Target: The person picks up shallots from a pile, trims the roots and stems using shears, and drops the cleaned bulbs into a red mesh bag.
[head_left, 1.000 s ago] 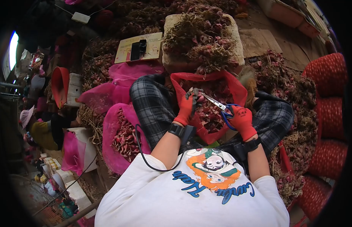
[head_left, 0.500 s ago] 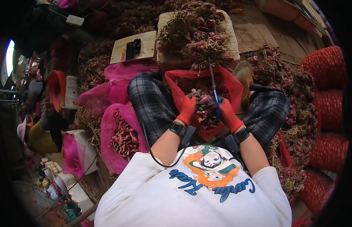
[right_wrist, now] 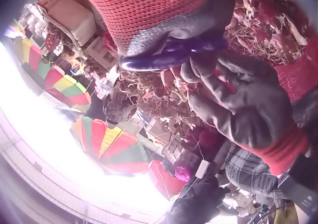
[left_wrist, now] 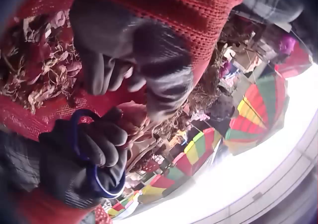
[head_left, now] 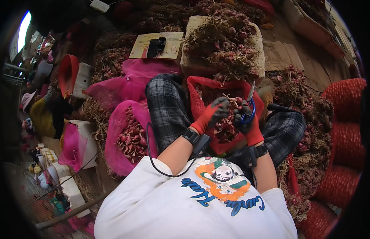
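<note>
Scissors with blue handles (head_left: 247,115) are in the gloved right hand (head_left: 249,126), blades pointing up and away from the body. The gloved left hand (head_left: 212,115) is just left of it, over the open red mesh bag (head_left: 196,104). Between the hands is a small shallot bunch with dry stems (head_left: 233,101). In the left wrist view, the left hand (left_wrist: 149,55) has curled fingers with pink shallot skin between them, and a shallot (left_wrist: 132,116) lies against the right hand's fingers (left_wrist: 102,143). In the right wrist view, the left fingers (right_wrist: 218,92) are close to the scissor handle (right_wrist: 154,63).
A pale block (head_left: 191,59) piled with shallots stands beyond the bag. Left are a pink mesh bag (head_left: 113,153) of shallots and a board (head_left: 169,40) with a phone. Full red sacks (head_left: 346,133) line the right. Another person (head_left: 43,117) sits far left.
The hands came together, then moved slightly apart. The scissors swung from pointing at the left hand to pointing away from the body. The camera view has shifted somewhat.
</note>
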{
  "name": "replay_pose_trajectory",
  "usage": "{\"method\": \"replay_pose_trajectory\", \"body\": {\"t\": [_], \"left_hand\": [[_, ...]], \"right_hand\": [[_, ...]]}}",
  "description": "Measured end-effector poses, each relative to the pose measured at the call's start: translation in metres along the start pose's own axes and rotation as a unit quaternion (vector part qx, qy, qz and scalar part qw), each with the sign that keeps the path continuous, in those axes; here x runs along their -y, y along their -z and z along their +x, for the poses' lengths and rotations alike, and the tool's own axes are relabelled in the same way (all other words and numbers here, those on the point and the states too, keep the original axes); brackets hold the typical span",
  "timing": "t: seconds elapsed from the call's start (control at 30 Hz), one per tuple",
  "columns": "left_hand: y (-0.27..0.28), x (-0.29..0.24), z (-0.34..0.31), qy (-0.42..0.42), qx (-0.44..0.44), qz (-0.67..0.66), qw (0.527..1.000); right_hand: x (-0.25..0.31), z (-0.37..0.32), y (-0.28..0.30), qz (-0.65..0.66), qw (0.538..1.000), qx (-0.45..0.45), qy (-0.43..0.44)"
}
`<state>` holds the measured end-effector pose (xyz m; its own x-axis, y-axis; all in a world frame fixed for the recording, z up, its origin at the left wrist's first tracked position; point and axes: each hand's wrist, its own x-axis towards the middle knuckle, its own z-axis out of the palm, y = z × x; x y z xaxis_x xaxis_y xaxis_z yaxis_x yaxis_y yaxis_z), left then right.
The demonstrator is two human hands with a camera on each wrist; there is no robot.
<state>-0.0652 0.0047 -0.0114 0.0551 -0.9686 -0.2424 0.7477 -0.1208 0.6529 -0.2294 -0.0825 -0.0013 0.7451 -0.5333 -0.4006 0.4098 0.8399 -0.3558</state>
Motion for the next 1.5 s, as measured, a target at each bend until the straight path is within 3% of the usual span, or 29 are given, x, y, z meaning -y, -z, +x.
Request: {"method": "replay_pose_trajectory", "body": {"t": [0.03, 0.1, 0.13, 0.17, 0.23, 0.27, 0.3, 0.33, 0.37, 0.4, 0.43, 0.5, 0.53, 0.6, 0.67, 0.73, 0.77, 0.8, 0.9, 0.97, 1.03, 1.1, 1.17, 1.2, 1.3, 1.37, 1.43, 1.47, 1.5], "left_hand": [[-0.005, -0.001, 0.001, 0.025, 0.034, 0.022, 0.999], [-0.011, 0.003, -0.002, 0.007, 0.019, 0.083, 0.996], [-0.008, 0.004, -0.002, 0.034, 0.014, -0.011, 0.999], [-0.006, 0.004, -0.004, 0.009, 0.042, -0.012, 0.999], [-0.005, -0.006, -0.012, -0.166, 0.084, 0.301, 0.935], [-0.009, -0.016, -0.019, -0.234, 0.082, 0.413, 0.876], [-0.004, -0.006, -0.013, -0.151, 0.058, 0.307, 0.938], [0.001, 0.004, -0.006, -0.077, 0.017, 0.186, 0.979], [0.012, 0.012, -0.001, -0.089, 0.031, 0.156, 0.983], [0.014, 0.009, 0.000, -0.058, 0.034, 0.189, 0.980], [0.003, -0.005, -0.012, -0.083, 0.029, 0.223, 0.971], [0.013, 0.006, -0.005, -0.224, 0.026, 0.422, 0.878], [0.015, 0.005, -0.005, -0.179, 0.036, 0.374, 0.909], [0.016, 0.002, -0.006, -0.084, 0.056, 0.271, 0.957], [0.030, 0.020, 0.003, -0.175, 0.078, 0.319, 0.928], [0.020, 0.014, 0.000, -0.153, 0.118, 0.190, 0.962], [0.009, 0.008, -0.002, -0.083, 0.145, 0.034, 0.985], [-0.002, 0.001, -0.006, -0.010, 0.167, -0.124, 0.978], [-0.006, -0.002, -0.010, -0.109, 0.150, -0.024, 0.982], [-0.002, -0.002, -0.013, -0.090, 0.061, 0.189, 0.976], [-0.001, 0.001, -0.009, -0.047, 0.008, 0.199, 0.979], [-0.002, 0.008, 0.000, 0.017, -0.008, 0.009, 1.000], [0.009, 0.011, 0.004, 0.011, -0.065, 0.117, 0.991], [0.011, 0.009, 0.004, 0.008, -0.093, 0.171, 0.981], [0.010, 0.013, 0.001, -0.018, -0.095, 0.074, 0.993], [0.033, 0.028, 0.009, -0.020, -0.053, 0.037, 0.998], [0.031, 0.014, 0.000, -0.175, 0.064, 0.327, 0.927], [0.021, -0.001, -0.010, -0.250, 0.089, 0.418, 0.869], [0.012, -0.011, -0.012, -0.253, 0.171, 0.343, 0.888]], "right_hand": [[-0.002, -0.001, -0.004, -0.026, 1.000, -0.013, 0.001], [-0.008, -0.006, -0.016, -0.080, 0.996, -0.037, 0.002], [-0.013, -0.005, -0.014, -0.176, 0.980, -0.087, 0.028], [-0.015, -0.008, -0.014, -0.272, 0.955, -0.098, 0.066], [-0.020, 0.004, 0.009, -0.457, 0.865, -0.071, 0.193], [-0.022, 0.007, 0.016, -0.502, 0.826, -0.058, 0.251], [-0.019, 0.004, 0.007, -0.445, 0.876, -0.074, 0.169], [-0.020, 0.005, -0.006, -0.470, 0.859, -0.066, 0.193], [-0.020, 0.004, -0.002, -0.487, 0.850, -0.067, 0.188], [-0.017, -0.004, -0.021, -0.481, 0.863, -0.062, 0.145], [-0.019, -0.002, -0.018, -0.490, 0.859, -0.050, 0.141], [-0.017, -0.003, -0.014, -0.505, 0.851, -0.038, 0.139], [-0.018, -0.005, -0.016, -0.425, 0.898, -0.065, 0.099], [-0.016, -0.010, -0.022, -0.405, 0.909, -0.071, 0.074], [-0.017, -0.009, -0.016, -0.382, 0.921, -0.044, 0.059], [-0.016, -0.003, 0.008, -0.355, 0.933, 0.016, 0.055], [-0.012, -0.003, 0.017, -0.459, 0.880, 0.029, 0.115], [-0.008, -0.005, 0.018, -0.556, 0.812, 0.043, 0.173], [-0.006, -0.005, 0.014, -0.538, 0.821, 0.056, 0.182], [-0.003, -0.006, 0.008, -0.307, 0.950, 0.053, 0.032], [-0.001, -0.013, -0.012, -0.481, 0.875, -0.011, 0.058], [-0.003, -0.010, -0.010, -0.551, 0.827, -0.042, 0.101], [-0.009, 0.008, 0.010, -0.531, 0.831, -0.034, 0.162], [-0.011, 0.002, -0.004, -0.554, 0.810, -0.037, 0.185], [-0.022, 0.000, -0.011, -0.583, 0.775, 0.038, 0.240], [-0.017, 0.004, -0.008, -0.713, 0.656, 0.012, 0.248], [-0.014, 0.004, -0.006, -0.572, 0.789, 0.042, 0.221], [-0.006, -0.005, -0.017, -0.469, 0.875, -0.006, 0.118], [-0.010, -0.005, -0.010, -0.364, 0.922, -0.050, 0.123]]}}
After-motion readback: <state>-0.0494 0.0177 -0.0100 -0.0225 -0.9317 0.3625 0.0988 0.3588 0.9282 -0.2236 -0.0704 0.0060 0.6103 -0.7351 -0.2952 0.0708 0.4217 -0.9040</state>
